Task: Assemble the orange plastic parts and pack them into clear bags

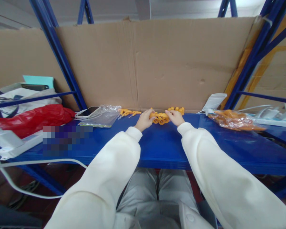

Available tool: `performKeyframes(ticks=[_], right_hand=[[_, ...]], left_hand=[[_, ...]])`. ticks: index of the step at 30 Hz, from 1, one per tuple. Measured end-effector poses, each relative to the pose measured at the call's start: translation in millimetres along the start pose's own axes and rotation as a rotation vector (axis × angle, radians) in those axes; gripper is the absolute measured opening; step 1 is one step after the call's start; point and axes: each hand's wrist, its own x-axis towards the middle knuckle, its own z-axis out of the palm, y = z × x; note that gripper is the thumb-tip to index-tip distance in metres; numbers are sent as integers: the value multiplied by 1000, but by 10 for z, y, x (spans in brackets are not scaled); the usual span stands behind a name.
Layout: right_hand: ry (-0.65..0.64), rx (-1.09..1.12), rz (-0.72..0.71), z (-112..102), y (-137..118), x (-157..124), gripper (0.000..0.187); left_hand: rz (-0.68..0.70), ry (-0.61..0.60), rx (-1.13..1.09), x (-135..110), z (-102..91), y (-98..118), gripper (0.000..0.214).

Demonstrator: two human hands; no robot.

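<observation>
Several yellow-orange plastic pieces with round, hollow ends (160, 120) lie side by side on the blue shelf top, between my hands. My left hand (144, 120) has its fingers and thumb closed around the left end of this group. At the right end, my right hand (175, 117) has its bent fingers pressed on the pieces. More orange blocky pieces (180, 110) stand behind my right hand, by the cardboard. Left of my left hand lie orange branched pieces (127, 112) with thin, twisted metal-looking tips. My fingers partly cover the middle group.
A clear plastic bag (107, 117) and a phone (88, 111) lie to the left, near a red bag (38, 116) and a white power strip (26, 148). At right is a clear bag of orange pieces (235, 120). A cardboard wall (169, 63) stands behind; blue posts (62, 60) flank it.
</observation>
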Motion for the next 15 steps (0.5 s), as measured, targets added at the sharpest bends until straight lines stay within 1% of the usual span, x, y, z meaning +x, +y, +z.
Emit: performKeyframes(ticks=[5,10,15], right_hand=[[-27,-16,-64,-12,-27,-33,35],[-91,-77,-203,-1,4,-10,28],[-84,-199,-294,-7,30,27,18]], left_hand=[[-37,8,9,0,-2,-33,21],[-48,11,12,0,-10,-51,21],[-48,26,-2,2,-6,-47,20]])
